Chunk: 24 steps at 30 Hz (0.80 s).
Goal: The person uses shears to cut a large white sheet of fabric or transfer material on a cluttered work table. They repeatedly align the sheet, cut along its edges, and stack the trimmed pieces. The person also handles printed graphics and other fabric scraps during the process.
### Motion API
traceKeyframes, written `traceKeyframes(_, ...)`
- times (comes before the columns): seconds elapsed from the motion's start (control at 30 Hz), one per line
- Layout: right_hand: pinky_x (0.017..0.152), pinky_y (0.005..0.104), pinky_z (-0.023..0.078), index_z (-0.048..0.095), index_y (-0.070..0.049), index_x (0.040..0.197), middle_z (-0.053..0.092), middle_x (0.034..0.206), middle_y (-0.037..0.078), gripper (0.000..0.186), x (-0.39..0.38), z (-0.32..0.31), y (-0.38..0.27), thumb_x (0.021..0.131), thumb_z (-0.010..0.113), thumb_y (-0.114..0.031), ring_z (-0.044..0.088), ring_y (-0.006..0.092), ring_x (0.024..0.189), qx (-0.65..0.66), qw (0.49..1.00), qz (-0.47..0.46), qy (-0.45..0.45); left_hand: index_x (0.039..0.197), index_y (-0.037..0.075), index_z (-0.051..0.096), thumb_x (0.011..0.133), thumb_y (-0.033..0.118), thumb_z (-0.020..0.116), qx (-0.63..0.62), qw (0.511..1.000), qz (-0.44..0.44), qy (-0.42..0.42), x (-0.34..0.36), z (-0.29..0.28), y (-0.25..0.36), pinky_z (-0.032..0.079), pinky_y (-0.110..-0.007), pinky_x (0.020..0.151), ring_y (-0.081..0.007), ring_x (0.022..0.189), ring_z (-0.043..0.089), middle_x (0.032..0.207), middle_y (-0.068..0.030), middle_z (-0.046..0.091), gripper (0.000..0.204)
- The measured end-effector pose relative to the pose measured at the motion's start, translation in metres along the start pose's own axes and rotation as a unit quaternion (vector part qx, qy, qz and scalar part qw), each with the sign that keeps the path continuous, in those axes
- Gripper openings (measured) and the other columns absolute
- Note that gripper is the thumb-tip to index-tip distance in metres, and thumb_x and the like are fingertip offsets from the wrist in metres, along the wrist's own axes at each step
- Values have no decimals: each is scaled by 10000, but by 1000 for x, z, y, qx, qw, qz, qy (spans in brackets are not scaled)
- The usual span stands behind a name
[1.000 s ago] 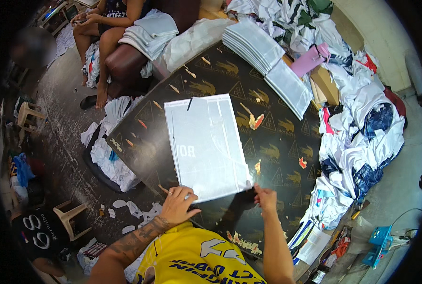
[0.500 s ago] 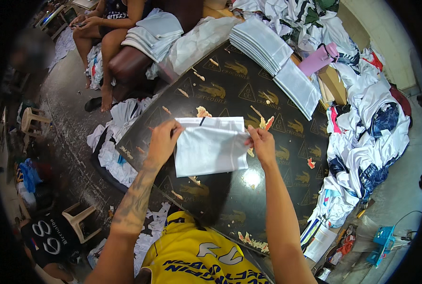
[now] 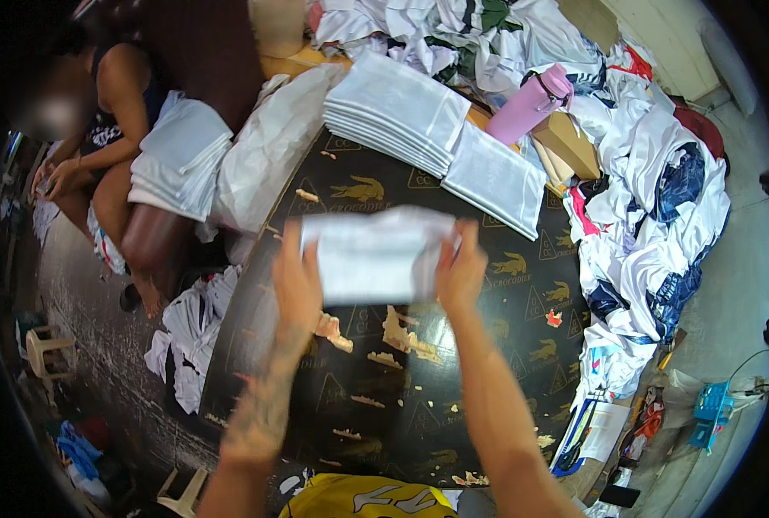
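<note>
A folded white cloth [image 3: 374, 263], blurred by motion, is held above the dark table between my two hands. My left hand [image 3: 300, 274] grips its left side, and my right hand [image 3: 460, 268] grips its right side. Beyond the cloth, at the table's far edge, lies a tall stack of folded white cloths [image 3: 393, 116]. A lower stack of folded white cloths [image 3: 496, 181] lies against its right side. The dark table top [image 3: 488, 380] has gold crocodile prints and peeled, pale patches.
A pink bottle [image 3: 527, 108] and a cardboard box [image 3: 567, 145] stand beyond the stacks. White garments [image 3: 643, 224] are heaped along the right. At the far left sits a person [image 3: 121, 104] beside a pile of folded white cloths [image 3: 181, 155]. A plastic stool [image 3: 49, 352] stands on the floor.
Both hands have lifted the folded cloth off the table top and carry it forward, toward the stacks. The whole view has shifted, bringing the stacks nearer the middle.
</note>
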State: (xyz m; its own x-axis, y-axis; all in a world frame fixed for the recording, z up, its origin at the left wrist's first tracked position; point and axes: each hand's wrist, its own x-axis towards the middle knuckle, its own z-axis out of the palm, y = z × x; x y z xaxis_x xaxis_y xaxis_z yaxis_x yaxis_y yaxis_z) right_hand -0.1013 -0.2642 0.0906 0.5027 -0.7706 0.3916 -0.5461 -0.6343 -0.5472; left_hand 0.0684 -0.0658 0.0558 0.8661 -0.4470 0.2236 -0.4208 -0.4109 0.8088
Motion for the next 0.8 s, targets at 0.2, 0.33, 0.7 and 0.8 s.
traceKeyframes(0.2, 795, 563, 519, 566, -54, 1191, 721, 980, 295, 243, 241, 46, -1, 1041, 696, -195, 695, 530, 932, 80, 979, 10, 189, 1308, -11, 639, 1045, 234, 680, 29, 967, 253, 15, 321, 70, 81, 524, -570, 981, -518, 1135, 669, 1158, -291, 739, 362)
traceKeyframes(0.33, 848, 568, 545, 537, -50, 1271, 738, 1071, 290, 359, 265, 107, 13, 1028, 717, -243, 711, 520, 1005, 30, 987, 135, 78, 1294, 63, 680, 1000, 365, 731, 160, 974, 152, -57, 373, 115, 51, 552, -531, 956, -453, 1139, 704, 1158, -242, 763, 425)
traceKeyframes(0.7, 771, 485, 533, 669, -47, 1110, 701, 808, 134, 299, 145, -16, 151, 972, 805, -275, 715, 351, 819, -29, 979, 173, 106, 1144, -12, 669, 1041, 122, 712, -145, 988, 59, -8, 99, 112, 73, 523, -397, 903, -258, 966, 648, 1065, -114, 689, 174)
traceKeyframes(0.8, 861, 521, 548, 672, -83, 1192, 731, 1004, 143, 323, 102, -126, 229, 970, 784, -290, 709, 381, 997, -102, 954, 253, 123, 1425, 34, 576, 1019, 187, 709, 47, 966, 124, -222, -61, 124, 95, 338, -563, 1232, -403, 1478, 456, 1526, -200, 536, 454)
